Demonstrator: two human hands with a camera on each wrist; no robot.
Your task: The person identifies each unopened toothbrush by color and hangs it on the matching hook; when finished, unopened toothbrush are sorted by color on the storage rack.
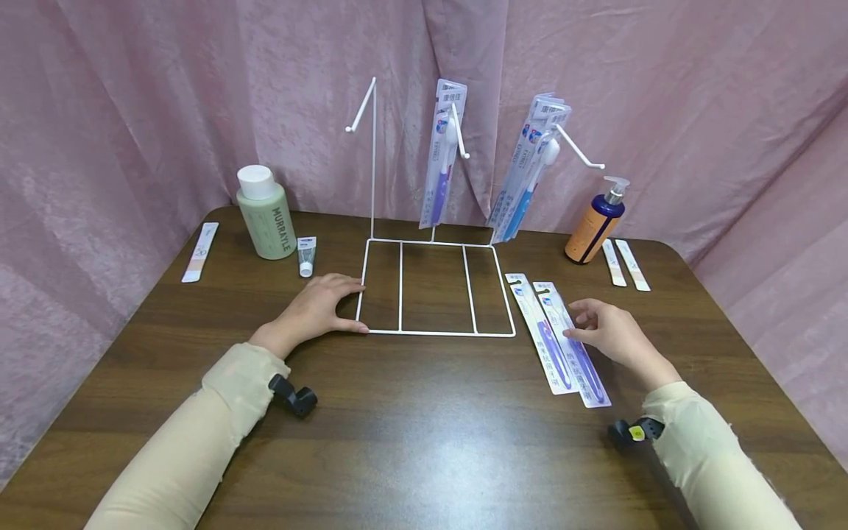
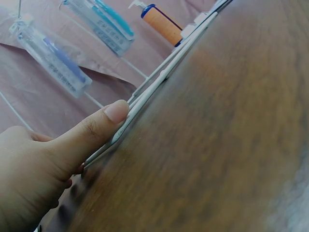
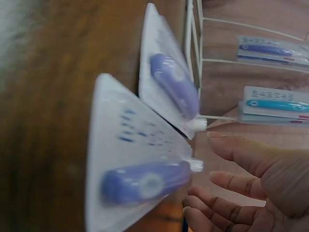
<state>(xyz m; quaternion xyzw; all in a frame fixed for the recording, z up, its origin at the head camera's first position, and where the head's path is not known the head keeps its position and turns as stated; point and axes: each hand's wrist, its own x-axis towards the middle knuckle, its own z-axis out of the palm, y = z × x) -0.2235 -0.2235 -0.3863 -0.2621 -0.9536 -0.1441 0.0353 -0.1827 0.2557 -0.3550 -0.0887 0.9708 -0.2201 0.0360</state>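
Observation:
A white wire display rack stands on the table, its base flat and three hooks rising at the back. My left hand rests at the rack's left side, thumb on the front corner and straight fingers touching the side wire. Two packaged purple toothbrushes lie right of the rack: the left pack and the right pack. Over the right pack's edge hovers my right hand, fingers loosely bent and holding nothing. Packaged toothbrushes hang on the middle hook, purple, and the right hook, blue. The left hook is bare.
At the back left stand a green bottle, a small tube and a white sachet. An orange pump bottle is at the back right, beside two white sachets. Pink curtain hangs behind the table.

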